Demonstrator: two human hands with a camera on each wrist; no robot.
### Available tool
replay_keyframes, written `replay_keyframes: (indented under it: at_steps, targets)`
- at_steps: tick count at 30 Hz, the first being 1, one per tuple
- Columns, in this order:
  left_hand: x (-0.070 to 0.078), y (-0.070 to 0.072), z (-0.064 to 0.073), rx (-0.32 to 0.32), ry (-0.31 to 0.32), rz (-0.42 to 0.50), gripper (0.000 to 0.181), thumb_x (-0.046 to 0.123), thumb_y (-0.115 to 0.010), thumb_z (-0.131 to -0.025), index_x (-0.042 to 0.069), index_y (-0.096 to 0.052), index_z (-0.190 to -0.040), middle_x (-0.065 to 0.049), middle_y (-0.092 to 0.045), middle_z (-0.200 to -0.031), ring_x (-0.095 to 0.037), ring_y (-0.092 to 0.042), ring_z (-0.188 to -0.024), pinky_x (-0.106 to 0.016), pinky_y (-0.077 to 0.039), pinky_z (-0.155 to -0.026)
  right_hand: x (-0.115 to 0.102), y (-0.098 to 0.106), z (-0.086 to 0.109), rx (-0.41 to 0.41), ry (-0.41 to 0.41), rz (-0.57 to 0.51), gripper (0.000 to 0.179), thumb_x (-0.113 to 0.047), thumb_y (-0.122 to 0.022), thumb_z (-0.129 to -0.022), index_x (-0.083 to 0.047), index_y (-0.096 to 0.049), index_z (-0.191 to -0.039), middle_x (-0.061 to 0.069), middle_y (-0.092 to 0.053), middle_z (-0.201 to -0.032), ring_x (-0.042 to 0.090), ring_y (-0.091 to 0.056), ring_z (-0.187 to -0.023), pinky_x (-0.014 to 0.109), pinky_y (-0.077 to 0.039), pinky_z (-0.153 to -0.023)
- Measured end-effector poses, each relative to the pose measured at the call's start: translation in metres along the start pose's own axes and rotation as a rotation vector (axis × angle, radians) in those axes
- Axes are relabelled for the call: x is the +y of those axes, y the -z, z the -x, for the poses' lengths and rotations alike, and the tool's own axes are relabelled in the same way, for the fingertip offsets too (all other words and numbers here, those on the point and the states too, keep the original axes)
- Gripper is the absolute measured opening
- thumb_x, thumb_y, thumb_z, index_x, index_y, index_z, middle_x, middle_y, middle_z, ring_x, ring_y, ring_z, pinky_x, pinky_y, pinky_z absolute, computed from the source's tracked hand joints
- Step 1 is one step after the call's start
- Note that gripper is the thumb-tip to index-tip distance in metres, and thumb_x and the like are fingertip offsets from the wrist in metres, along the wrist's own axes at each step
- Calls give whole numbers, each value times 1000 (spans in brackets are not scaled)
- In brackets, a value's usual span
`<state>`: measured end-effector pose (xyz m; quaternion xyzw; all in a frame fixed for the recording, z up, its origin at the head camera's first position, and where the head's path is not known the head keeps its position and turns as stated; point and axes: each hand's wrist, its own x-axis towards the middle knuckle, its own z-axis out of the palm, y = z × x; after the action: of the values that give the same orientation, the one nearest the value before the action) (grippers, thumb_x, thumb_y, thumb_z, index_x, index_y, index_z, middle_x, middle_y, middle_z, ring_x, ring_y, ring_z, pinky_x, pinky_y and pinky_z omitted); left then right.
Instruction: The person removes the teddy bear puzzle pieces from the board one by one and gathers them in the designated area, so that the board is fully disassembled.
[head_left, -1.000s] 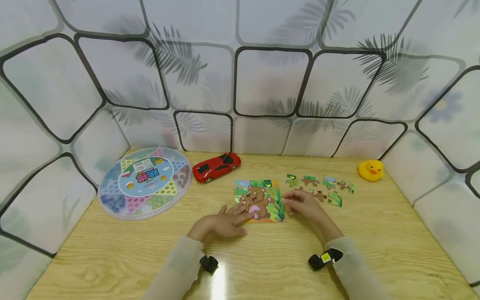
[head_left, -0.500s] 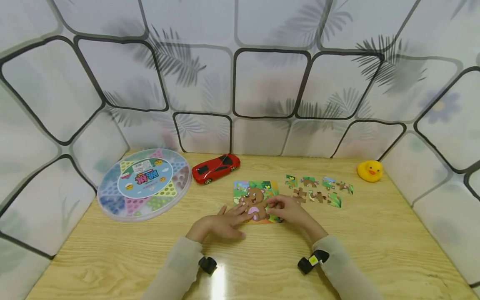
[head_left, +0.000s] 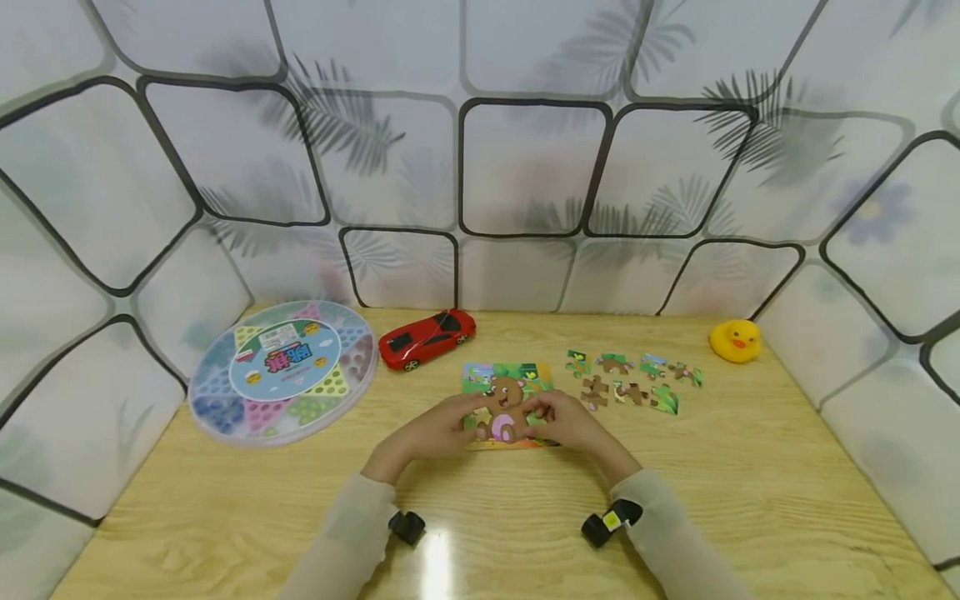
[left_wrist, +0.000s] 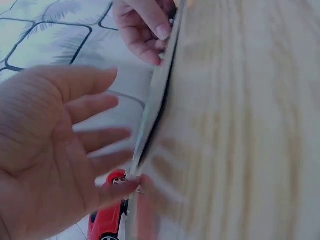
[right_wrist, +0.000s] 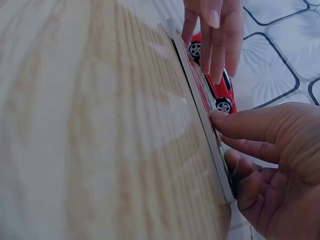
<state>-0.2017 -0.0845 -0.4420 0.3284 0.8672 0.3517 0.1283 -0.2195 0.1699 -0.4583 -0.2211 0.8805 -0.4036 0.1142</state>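
A bear jigsaw puzzle (head_left: 505, 393) lies flat on the table. My left hand (head_left: 442, 425) is at its left side, fingers reaching over the picture; in the left wrist view the left hand (left_wrist: 55, 145) has fingers spread and nearly straight, holding nothing. My right hand (head_left: 573, 422) is over the puzzle's right part, thumb and bent fingers at its surface. Up close, the right thumb (right_wrist: 235, 121) touches the top of the puzzle board (right_wrist: 202, 112), the other fingers curling near its edge. I cannot tell whether a piece is pinched there.
Several loose puzzle pieces (head_left: 630, 392) lie right of the puzzle. Behind it to the left is a red toy car (head_left: 427, 340). A round Chinese checkers board (head_left: 352, 396) lies farther left, and a yellow rubber duck (head_left: 735, 342) sits at the back right. Patterned fabric walls (head_left: 532, 167) enclose the table.
My right hand has moved left, from the puzzle's right edge to over its right part. My left hand, earlier spread flat on the bear, has drawn back toward the puzzle's left side.
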Motion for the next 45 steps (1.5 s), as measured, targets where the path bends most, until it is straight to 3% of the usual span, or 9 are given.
replay_keyframes:
  at_steps: [3,7,13,22,30,37,45]
  targets:
    - [1,0,3,36,132,-79,52,22,-54,-97,9,-39,-145,-23,-22,-152,-41,-9,-142,-59,-13,-110,-1,-1,0,-5,2,-2,27,-15,-75,-82,-5,-66,-105,4,-54,-89,16,-44,-74,26,-40,-63]
    - [0,-3,3,-6,313,-170,64,38,-48,-98,15,-22,-152,-23,0,-156,-39,9,-142,-64,0,-108,-1,-2,0,0,0,-2,25,-15,-75,-81,-6,-67,-103,3,-54,-90,16,-44,-75,26,-40,-64]
    - [-2,-7,0,-60,440,-204,72,49,-41,-98,13,-12,-153,-22,10,-155,-36,15,-141,-61,7,-109,0,-2,0,1,12,8,23,-15,-75,-81,-7,-67,-101,3,-53,-89,16,-43,-75,26,-40,-64]
    - [-3,-8,-3,-110,510,-221,74,52,-38,-97,18,-4,-154,-15,18,-155,-31,22,-140,-56,12,-109,0,-3,-1,4,47,49,21,-15,-74,-82,-8,-66,-100,2,-53,-89,15,-43,-78,27,-40,-66]
    - [1,-7,-2,-103,507,-221,74,51,-39,-98,16,-6,-154,-17,15,-156,-32,19,-141,-56,11,-109,0,-4,0,2,19,24,22,-16,-74,-83,-8,-62,-99,4,-50,-90,16,-42,-75,27,-39,-64]
    - [4,-6,-2,-110,517,-231,74,52,-38,-97,17,-6,-154,-17,14,-156,-33,17,-142,-57,9,-109,1,-5,1,12,5,-66,22,-14,-71,-85,-6,-60,-101,4,-57,-88,15,-44,-68,25,-38,-59]
    - [-11,-13,-8,-111,527,-252,75,56,-38,-96,22,-3,-154,-13,16,-156,-31,19,-141,-57,9,-110,1,-5,3,21,-24,-206,17,-7,-62,-90,2,-59,-105,10,-63,-86,19,-55,-71,28,-44,-59]
